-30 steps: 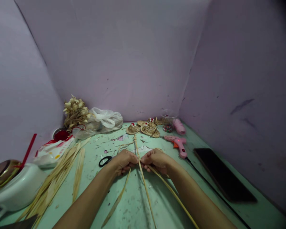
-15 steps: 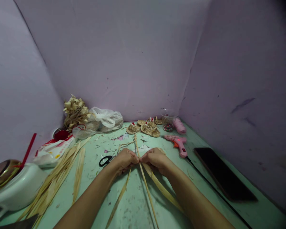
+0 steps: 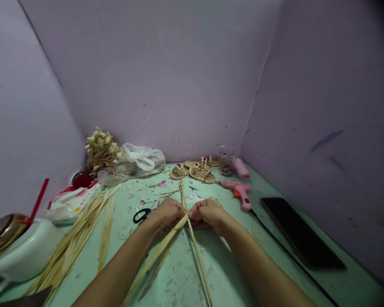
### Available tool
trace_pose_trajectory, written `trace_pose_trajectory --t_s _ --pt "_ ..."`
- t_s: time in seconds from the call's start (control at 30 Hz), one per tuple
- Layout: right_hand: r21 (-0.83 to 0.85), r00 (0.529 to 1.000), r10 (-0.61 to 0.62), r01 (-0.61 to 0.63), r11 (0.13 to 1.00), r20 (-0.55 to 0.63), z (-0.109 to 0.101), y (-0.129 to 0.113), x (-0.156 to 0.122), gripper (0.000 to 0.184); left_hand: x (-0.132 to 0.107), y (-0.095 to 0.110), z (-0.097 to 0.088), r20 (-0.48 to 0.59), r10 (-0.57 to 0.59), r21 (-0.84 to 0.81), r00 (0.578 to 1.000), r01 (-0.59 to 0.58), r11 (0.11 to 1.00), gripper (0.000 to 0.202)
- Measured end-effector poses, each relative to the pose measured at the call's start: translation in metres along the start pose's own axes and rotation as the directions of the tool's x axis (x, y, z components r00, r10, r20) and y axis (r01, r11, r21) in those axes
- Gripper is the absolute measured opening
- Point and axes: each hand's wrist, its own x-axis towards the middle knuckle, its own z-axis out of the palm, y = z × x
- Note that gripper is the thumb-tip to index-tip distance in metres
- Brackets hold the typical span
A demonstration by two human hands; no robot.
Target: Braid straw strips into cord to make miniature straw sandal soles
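My left hand (image 3: 170,214) and my right hand (image 3: 207,215) meet at mid-table, fingers pinched closed around the near end of a straw-coloured braid (image 3: 184,195). The finished plait runs away from me past both hands. Three loose dried-leaf strips come toward me from the pinch: a wide strip (image 3: 160,247) slants to the left over a narrower one, and a thin strip (image 3: 196,251) runs down the middle. Fingertips partly hide the crossing point. Black-handled scissors (image 3: 142,215) lie just left of my left hand.
Beaded woven pieces (image 3: 201,175) lie at the back. To the right are a pink glue gun (image 3: 238,189) with a black cord, a pink thread spool (image 3: 241,169), a bead cup (image 3: 226,161) and a phone (image 3: 302,232). More dried strips (image 3: 73,232) and a plastic bag (image 3: 142,160) are at left.
The wide strip has swung from the right side, under my right forearm, across to the left. Both hands stay at nearly the same spot, still pinching the braid.
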Motion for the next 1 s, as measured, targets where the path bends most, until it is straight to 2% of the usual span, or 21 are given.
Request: trace_pose_trajectory --t_s 0.2,0.43,0.53,0.77,0.87,1.0 --pt "0.081 0.978 0.094 -0.111 0.991 0.187 -0.002 0.002 0.003 0.014 -0.007 0.006 0.003 -0.016 0.008 0.015 1.000 -0.008 1.000 0.007" --pt "0.152 0.940 0.123 -0.179 0.972 0.319 -0.003 0.006 0.006 0.017 -0.001 0.003 0.001 -0.040 0.020 0.043 0.999 -0.019 0.999 0.010" --pt "0.160 0.945 0.137 -0.191 0.969 0.295 -0.002 0.006 0.005 0.019 -0.002 0.004 0.002 -0.047 0.018 0.046 0.999 -0.015 0.999 0.008" --pt "0.055 0.947 0.163 -0.185 0.981 0.278 -0.005 0.005 0.009 0.018 -0.005 0.004 0.001 0.025 0.010 0.042 1.000 -0.011 0.999 0.009" --pt "-0.024 0.959 0.160 -0.159 0.987 0.236 -0.006 0.007 0.010 0.023 -0.001 -0.001 -0.005 0.095 0.035 0.024 0.995 -0.037 0.999 0.008" --pt "-0.107 0.983 0.093 -0.077 0.991 0.160 -0.006 0.010 0.010 0.023 0.005 -0.010 -0.015 0.190 0.066 -0.001 0.980 -0.067 0.998 0.015"
